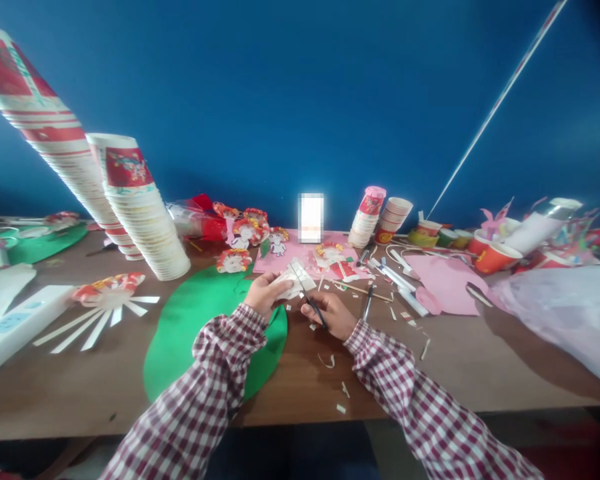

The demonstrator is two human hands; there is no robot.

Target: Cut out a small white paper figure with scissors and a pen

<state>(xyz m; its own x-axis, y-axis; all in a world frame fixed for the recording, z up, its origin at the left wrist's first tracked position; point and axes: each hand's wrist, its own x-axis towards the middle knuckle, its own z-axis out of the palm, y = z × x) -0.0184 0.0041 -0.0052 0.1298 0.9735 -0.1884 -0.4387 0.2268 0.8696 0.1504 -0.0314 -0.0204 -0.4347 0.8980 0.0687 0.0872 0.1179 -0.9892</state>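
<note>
My left hand point(266, 293) pinches a small white piece of paper cup point(294, 283) above the brown table point(300, 380). My right hand point(330, 313) is closed round the black handles of a pair of scissors point(307, 293), whose blades reach up into the white piece. Both arms wear red and white checked sleeves. Small white paper scraps point(341, 393) lie on the table below the hands. A large green paper sheet point(190, 320) lies under my left forearm.
Tall leaning stacks of paper cups point(140, 213) stand at the left, shorter stacks point(380, 217) at the back. Pink paper point(445, 280), red paper flowers point(245, 230), a cut-open cup with white strips point(105, 303), orange cups point(497, 257), a pen point(368, 303) and a white plastic sheet point(565, 313) surround the hands.
</note>
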